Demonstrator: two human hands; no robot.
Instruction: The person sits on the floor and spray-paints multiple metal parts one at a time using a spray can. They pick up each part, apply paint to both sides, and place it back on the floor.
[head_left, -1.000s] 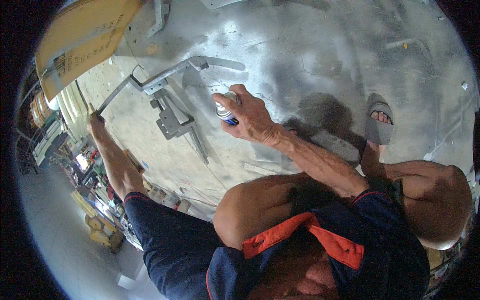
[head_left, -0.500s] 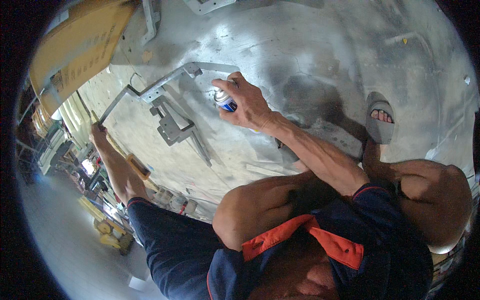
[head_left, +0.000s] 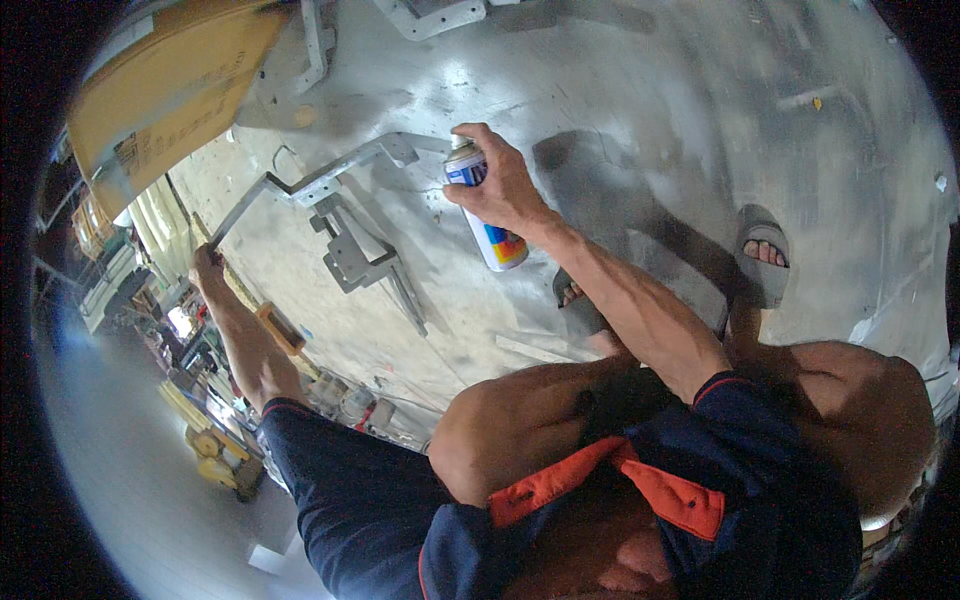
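My right hand [head_left: 505, 185] is wrapped round a spray can [head_left: 497, 243] with a white, blue, yellow and red body, a finger on its nozzle. The can stands nearly upright in the picture, its top beside the far end of a bent grey metal bracket [head_left: 325, 180]. My left hand [head_left: 208, 265], arm stretched out to the left, grips the bracket's near end. Between the hands, below the bracket, another grey metal bracket [head_left: 350, 262] with plates lies on the floor.
A large cardboard sheet [head_left: 180, 90] stands at the far left. More grey metal brackets [head_left: 435, 20] lie at the far edge. The floor [head_left: 660, 100] is streaked with silver-grey. My sandalled foot [head_left: 765, 255] rests at the right. Cluttered tools and materials [head_left: 215, 465] line the left side.
The spray can has tilted, so its coloured side now shows along its length. My right hand has shifted slightly right and turned; the left still holds the bracket.
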